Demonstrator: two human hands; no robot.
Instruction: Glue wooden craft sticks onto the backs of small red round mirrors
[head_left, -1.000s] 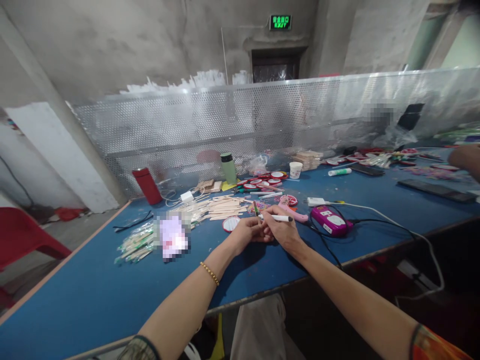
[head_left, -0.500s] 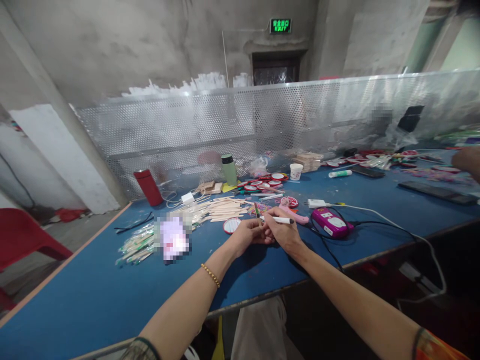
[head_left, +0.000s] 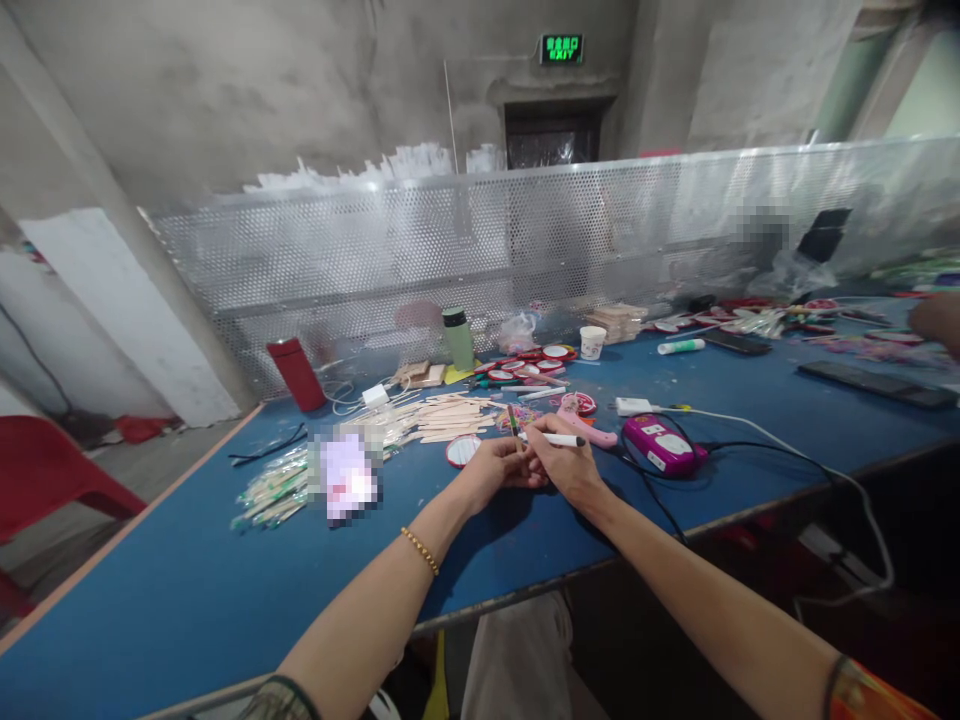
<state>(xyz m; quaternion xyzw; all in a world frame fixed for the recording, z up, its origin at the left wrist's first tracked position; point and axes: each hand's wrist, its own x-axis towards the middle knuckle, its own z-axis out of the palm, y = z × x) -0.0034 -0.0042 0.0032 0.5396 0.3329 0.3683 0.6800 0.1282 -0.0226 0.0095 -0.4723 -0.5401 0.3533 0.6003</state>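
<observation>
My left hand (head_left: 495,470) is closed around the lower part of a thin wooden craft stick (head_left: 513,416), whose upper end shows dark green colour. Pinched in my right hand (head_left: 570,468) is a white marker pen (head_left: 561,440) with a black end, its other end pointing left toward the stick. The two hands meet just above the table, and some of the fingers are hidden behind one another. Just left of them lies a round white disc with a red rim (head_left: 463,452). Beyond are loose pale craft sticks (head_left: 454,415).
A pink curved tool (head_left: 596,432) and a purple device with cables (head_left: 660,445) lie to the right. Bagged sticks (head_left: 274,490) and a blurred phone-like object (head_left: 347,478) lie left. Behind stand a red bottle (head_left: 297,375), green bottle (head_left: 458,342) and paper cup (head_left: 592,343).
The marker pen in my right hand has shifted very slightly left against the stick. My left hand stays in nearly the same place.
</observation>
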